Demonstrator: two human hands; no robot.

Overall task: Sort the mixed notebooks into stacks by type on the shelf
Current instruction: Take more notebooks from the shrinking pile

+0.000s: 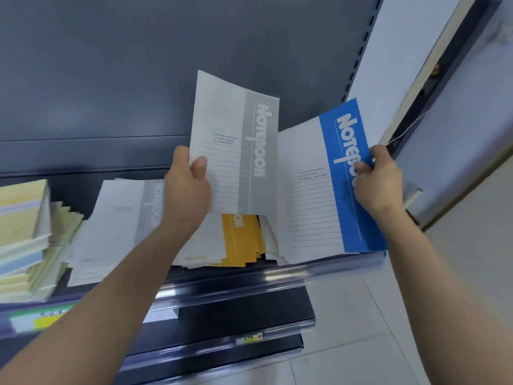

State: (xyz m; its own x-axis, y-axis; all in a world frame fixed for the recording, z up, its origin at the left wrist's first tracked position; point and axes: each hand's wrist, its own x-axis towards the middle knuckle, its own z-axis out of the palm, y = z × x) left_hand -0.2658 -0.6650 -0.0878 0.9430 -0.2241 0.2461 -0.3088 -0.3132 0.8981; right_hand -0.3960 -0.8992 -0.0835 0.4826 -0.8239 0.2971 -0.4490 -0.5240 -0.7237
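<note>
A person's left hand [191, 179] grips a grey notebook [236, 145] above the shelf [277, 273], right hand [380, 179] pinching a blue notebook [330, 187]; each should land squarely on its matching stack.

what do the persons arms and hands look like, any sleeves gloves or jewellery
Both are bare, with no gloves on the left hand or the right hand. The left forearm and right forearm are uncovered as far as the frame shows; no sleeve or cuff comes into view. No watch, bracelet or ring is visible. The left thumbnail looks short and unpainted.
</note>
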